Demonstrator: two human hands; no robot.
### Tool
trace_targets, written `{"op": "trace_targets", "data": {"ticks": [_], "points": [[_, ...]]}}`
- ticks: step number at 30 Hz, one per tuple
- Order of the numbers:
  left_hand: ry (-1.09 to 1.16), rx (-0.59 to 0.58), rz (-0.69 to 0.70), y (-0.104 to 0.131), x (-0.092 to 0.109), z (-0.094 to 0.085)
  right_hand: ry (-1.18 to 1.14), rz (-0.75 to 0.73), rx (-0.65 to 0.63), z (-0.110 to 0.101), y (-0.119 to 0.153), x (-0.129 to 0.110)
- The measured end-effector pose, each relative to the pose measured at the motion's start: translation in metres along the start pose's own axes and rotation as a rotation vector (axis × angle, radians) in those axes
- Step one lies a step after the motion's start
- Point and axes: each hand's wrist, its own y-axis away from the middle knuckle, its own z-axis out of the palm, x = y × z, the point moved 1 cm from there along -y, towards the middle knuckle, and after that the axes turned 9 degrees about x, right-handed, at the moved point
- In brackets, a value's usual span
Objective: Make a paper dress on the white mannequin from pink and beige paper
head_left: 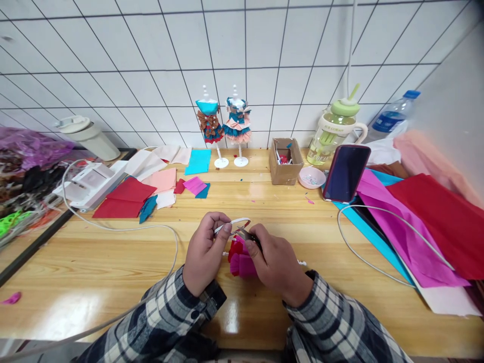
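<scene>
Glossy table (tiled wall behind)

A narrow white strip curves in a loop from the left fingers. A small dark-handled tool, its metal tip near the strip, sits in the right fingers. Below, a crumpled magenta-and-red doll dress lies low over the desk.

At the far right of the tabletop, a green-lidded drinking cup carries small capitals on its pale band, seemingly "ICE CUBA", the last letters unsure; marks lower down are blurred. Farther right, a water bottle has a blue label whose white writing cannot be read.
</scene>
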Motion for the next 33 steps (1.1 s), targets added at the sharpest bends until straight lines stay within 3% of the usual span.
{"op": "trace_targets", "data": {"ticks": [4,24,29,33], "points": [[-0.010,-0.007,-0.005,0.000,0.001,0.000,-0.016,0.025,0.051,0.000,-0.001,0.000],[-0.136,-0.125,0.041,0.004,-0.001,0.002,-0.047,0.045,0.007,0.003,-0.002,0.002],[-0.315,-0.064,0.181,-0.006,0.005,-0.011,0.036,0.089,0.060,-0.006,-0.007,0.009],[-0.644,0.036,0.345,-0.026,-0.002,-0.031,0.172,0.101,0.037,-0.021,-0.017,0.027]]}}
